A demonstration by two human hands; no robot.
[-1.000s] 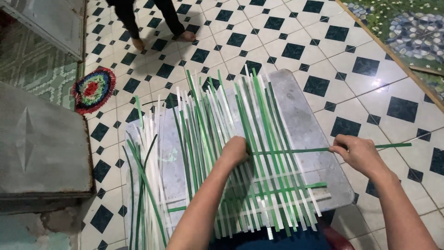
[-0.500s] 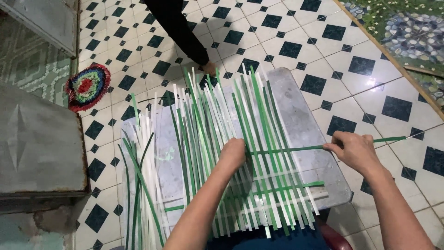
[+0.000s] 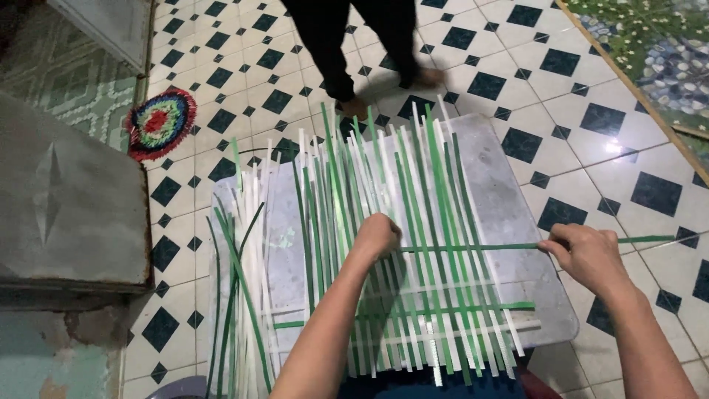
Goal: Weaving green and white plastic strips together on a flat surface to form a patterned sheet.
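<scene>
Several long green and white strips (image 3: 384, 192) lie side by side on a grey metal sheet (image 3: 495, 199) on the tiled floor, partly woven with cross strips near me. My left hand (image 3: 377, 235) presses down among the upright strips in the middle. My right hand (image 3: 587, 255) pinches a thin green cross strip (image 3: 473, 247) that runs from the left hand out past the sheet's right edge. Two more cross strips (image 3: 443, 310) lie lower down.
A person's legs in dark trousers and bare feet (image 3: 354, 107) stand just beyond the sheet. A loose bundle of strips (image 3: 236, 295) lies at the sheet's left. A grey box-like block (image 3: 66, 199) stands left; a round colourful mat (image 3: 159, 122) lies behind it.
The other person has walked from the far left to just behind the sheet. My hands have stayed on the green cross strip, which has shifted only slightly.
</scene>
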